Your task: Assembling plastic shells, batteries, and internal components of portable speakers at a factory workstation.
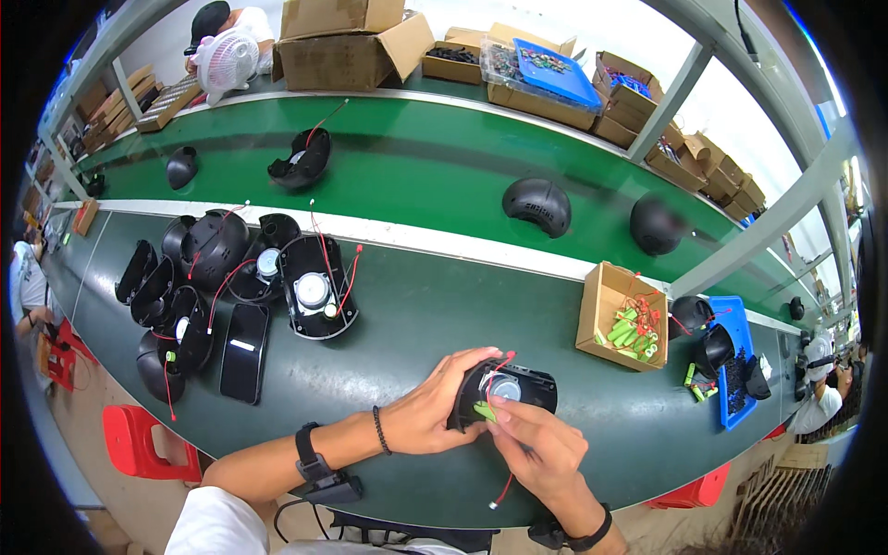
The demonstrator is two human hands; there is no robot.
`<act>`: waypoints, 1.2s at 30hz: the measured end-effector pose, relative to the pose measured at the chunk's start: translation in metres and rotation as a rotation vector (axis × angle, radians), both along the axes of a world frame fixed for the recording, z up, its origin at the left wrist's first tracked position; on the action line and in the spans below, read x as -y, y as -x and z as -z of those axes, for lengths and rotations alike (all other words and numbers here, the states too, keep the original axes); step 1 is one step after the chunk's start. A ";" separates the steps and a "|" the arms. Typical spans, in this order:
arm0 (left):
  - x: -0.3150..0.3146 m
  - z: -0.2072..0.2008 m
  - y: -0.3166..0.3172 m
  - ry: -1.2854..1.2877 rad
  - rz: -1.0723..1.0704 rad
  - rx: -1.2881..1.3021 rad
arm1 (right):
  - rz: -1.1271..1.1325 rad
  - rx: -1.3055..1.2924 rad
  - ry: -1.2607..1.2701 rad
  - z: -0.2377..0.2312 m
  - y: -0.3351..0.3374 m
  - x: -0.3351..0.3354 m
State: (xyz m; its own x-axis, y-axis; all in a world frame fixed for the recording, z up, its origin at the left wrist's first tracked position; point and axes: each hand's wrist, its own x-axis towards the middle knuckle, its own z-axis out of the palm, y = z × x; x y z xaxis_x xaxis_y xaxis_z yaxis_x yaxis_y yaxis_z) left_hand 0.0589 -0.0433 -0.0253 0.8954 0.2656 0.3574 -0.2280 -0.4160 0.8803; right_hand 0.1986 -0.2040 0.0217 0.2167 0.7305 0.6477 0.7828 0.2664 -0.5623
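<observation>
A black plastic speaker housing (535,388) with a round grey speaker in it is gripped at its left end by my left hand (427,407), fingers wrapped round the shell. Between the thumb and fingertips of my right hand (544,446) is a small green battery (484,411), held against the housing beside the speaker. A red wire tip shows above the housing, and a thin wire with a white connector (494,504) hangs below my right hand. To the right stands a cardboard box (603,314) of green batteries with red wires.
Left on the bench lie several black housings (215,250) with loose red wires and a black phone (245,356). A blue tray (737,370) of small black parts sits at right. Beyond, a green conveyor belt (407,148) carries black shells. Metal posts rise at both sides.
</observation>
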 end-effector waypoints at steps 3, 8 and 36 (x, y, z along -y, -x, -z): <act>-0.001 0.000 -0.003 -0.049 0.015 0.018 | -0.071 0.046 0.076 0.014 -0.004 0.003; -0.007 -0.004 0.002 -0.011 0.076 -0.035 | 0.079 0.324 0.192 0.007 -0.006 0.012; 0.006 -0.083 0.049 -0.983 -0.258 -0.434 | 0.359 0.369 0.398 -0.015 0.043 -0.006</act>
